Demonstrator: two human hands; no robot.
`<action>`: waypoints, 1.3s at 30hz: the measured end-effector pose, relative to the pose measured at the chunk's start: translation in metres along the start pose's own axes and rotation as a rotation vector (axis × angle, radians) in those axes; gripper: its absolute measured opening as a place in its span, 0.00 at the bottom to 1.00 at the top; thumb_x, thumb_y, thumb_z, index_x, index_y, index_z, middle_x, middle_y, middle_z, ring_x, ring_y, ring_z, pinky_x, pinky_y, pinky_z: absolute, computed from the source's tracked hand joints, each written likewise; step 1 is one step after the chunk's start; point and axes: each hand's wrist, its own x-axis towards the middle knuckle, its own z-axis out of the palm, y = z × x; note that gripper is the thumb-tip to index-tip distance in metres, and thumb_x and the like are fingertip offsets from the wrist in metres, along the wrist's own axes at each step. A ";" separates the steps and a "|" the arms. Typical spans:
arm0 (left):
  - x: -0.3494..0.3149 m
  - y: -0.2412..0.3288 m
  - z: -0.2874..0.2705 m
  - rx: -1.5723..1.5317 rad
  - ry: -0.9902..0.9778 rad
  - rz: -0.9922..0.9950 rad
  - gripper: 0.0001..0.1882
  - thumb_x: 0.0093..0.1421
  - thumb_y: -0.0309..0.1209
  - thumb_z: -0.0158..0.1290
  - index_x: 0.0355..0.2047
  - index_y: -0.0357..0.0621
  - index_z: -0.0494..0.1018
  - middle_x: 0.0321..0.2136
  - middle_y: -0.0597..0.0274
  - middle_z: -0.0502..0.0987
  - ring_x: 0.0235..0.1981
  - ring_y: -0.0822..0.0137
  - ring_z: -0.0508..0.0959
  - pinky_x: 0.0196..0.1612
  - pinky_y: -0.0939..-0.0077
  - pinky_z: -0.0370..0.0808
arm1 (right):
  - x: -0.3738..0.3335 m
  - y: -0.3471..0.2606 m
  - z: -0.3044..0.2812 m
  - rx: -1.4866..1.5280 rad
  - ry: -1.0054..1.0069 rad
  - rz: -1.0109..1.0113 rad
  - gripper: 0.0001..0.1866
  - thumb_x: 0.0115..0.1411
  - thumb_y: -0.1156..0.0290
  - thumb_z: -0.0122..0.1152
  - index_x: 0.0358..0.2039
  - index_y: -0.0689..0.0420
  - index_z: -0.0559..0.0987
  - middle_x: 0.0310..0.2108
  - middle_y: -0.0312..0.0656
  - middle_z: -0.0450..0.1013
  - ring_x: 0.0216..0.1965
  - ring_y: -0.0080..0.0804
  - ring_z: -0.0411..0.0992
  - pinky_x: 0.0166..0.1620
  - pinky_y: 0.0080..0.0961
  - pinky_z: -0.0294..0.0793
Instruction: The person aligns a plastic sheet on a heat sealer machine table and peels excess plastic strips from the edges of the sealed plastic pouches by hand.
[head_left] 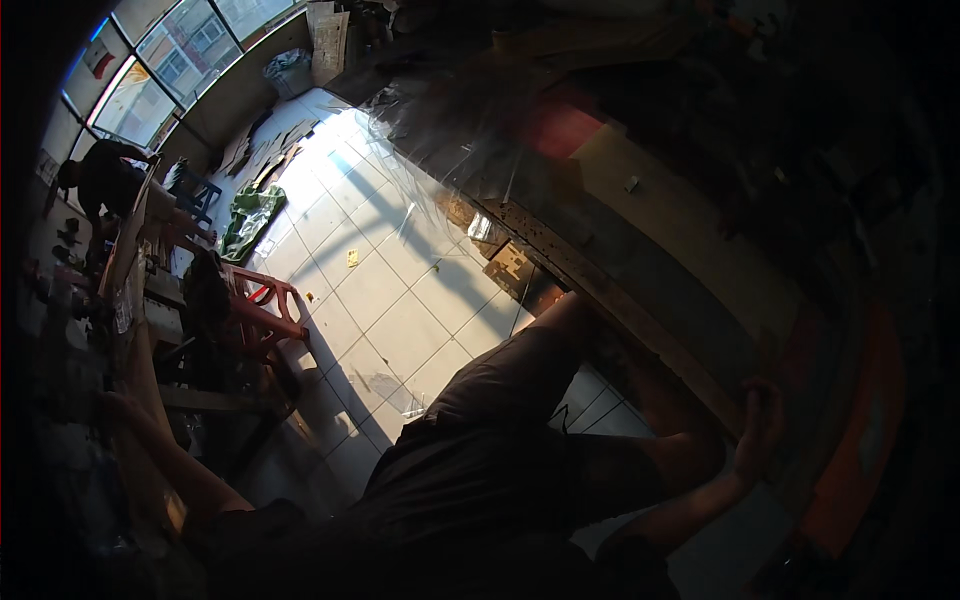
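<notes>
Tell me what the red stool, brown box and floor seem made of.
Red stool: probably plastic, slightly glossy, with moulded-looking legs. Brown box: likely matte cardboard, by its flat tan sides. Floor: pale, smooth tile, perhaps ceramic, with gridded joints.

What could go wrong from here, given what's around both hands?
The left hand sits in deep shadow, so a poor grip there might go unnoticed. The right hand is close to the table edge and might bump it. Crumpled green plastic lies on the tiled floor and could trip someone walking past.
</notes>
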 end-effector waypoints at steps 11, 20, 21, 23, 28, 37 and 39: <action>-0.188 -0.088 0.170 0.081 -0.717 -0.063 0.32 0.74 0.45 0.44 0.70 0.36 0.54 0.63 0.47 0.70 0.61 0.55 0.74 0.64 0.61 0.70 | 0.003 0.004 0.003 -0.053 0.005 -0.001 0.09 0.68 0.71 0.57 0.44 0.62 0.79 0.41 0.39 0.77 0.46 0.26 0.73 0.53 0.24 0.69; -0.478 0.059 0.348 -0.148 -1.249 0.591 0.31 0.67 0.33 0.57 0.67 0.43 0.62 0.65 0.46 0.66 0.67 0.50 0.65 0.67 0.55 0.64 | 0.000 -0.001 0.006 -0.040 0.059 0.058 0.08 0.67 0.70 0.58 0.42 0.61 0.80 0.40 0.38 0.77 0.45 0.25 0.73 0.52 0.23 0.69; -0.492 0.076 0.369 -0.202 -1.268 0.651 0.32 0.66 0.34 0.59 0.67 0.43 0.62 0.65 0.46 0.65 0.68 0.48 0.63 0.67 0.54 0.63 | 0.000 -0.001 0.005 -0.048 0.060 0.055 0.08 0.68 0.70 0.58 0.42 0.61 0.80 0.40 0.38 0.77 0.45 0.25 0.73 0.52 0.23 0.69; -0.514 0.100 0.406 -0.190 -1.274 0.698 0.35 0.63 0.37 0.62 0.67 0.43 0.62 0.67 0.45 0.62 0.68 0.45 0.62 0.67 0.53 0.63 | 0.002 -0.009 0.006 -0.060 0.082 0.065 0.08 0.68 0.70 0.58 0.41 0.61 0.79 0.39 0.38 0.77 0.44 0.24 0.73 0.52 0.23 0.69; -0.557 0.096 0.445 0.353 -1.494 0.674 0.52 0.59 0.70 0.48 0.72 0.45 0.55 0.72 0.40 0.51 0.74 0.42 0.48 0.73 0.42 0.43 | 0.006 -0.017 0.012 -0.051 0.117 0.042 0.08 0.68 0.70 0.58 0.40 0.61 0.79 0.38 0.37 0.76 0.43 0.24 0.73 0.50 0.22 0.69; -0.572 0.103 0.427 0.411 -1.747 0.631 0.50 0.63 0.68 0.44 0.72 0.42 0.54 0.73 0.41 0.48 0.76 0.46 0.43 0.73 0.43 0.37 | 0.001 -0.009 0.008 0.003 0.085 0.120 0.10 0.69 0.68 0.58 0.44 0.62 0.78 0.40 0.37 0.76 0.46 0.23 0.72 0.54 0.23 0.66; -0.575 0.094 0.429 0.410 -1.738 0.678 0.44 0.65 0.62 0.43 0.70 0.42 0.58 0.73 0.44 0.49 0.75 0.46 0.45 0.73 0.43 0.40 | 0.000 -0.010 0.010 0.001 0.126 0.125 0.11 0.69 0.68 0.58 0.45 0.62 0.78 0.39 0.37 0.76 0.46 0.23 0.72 0.54 0.23 0.67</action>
